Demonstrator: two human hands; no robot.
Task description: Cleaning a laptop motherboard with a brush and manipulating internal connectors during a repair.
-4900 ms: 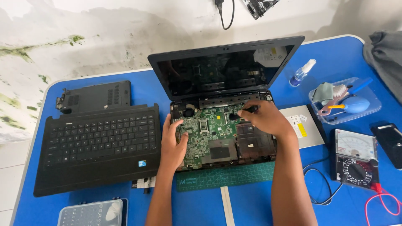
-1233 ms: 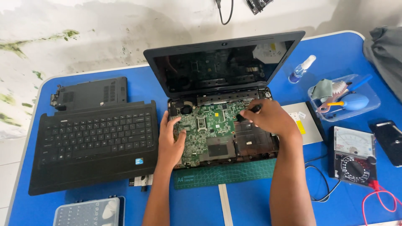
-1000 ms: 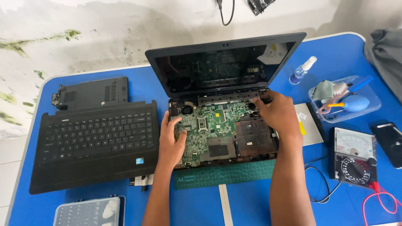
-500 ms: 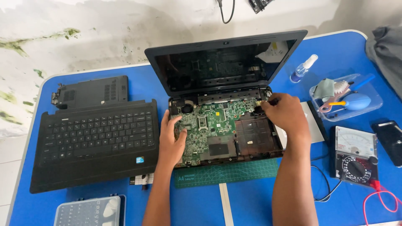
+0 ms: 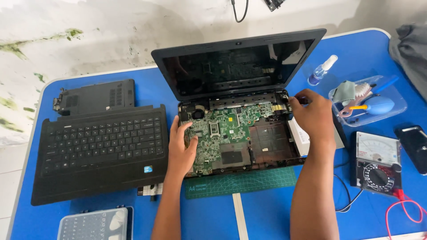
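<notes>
Opened black laptop base [image 5: 267, 146], green circuit board [image 5: 222, 131] exposed: left hand [image 5: 180, 149] flat, steadying; right hand [image 5: 313, 115] pinching at hinge corner; grip contents indiscernible

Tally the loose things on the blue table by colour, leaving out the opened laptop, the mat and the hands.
Black: 3 – keyboard deck, bottom cover, phone
Clear: 3 – spray bottle, tray, screw box
White and black: 1 – multimeter
Grey: 1 – cloth
Total: 8
</notes>
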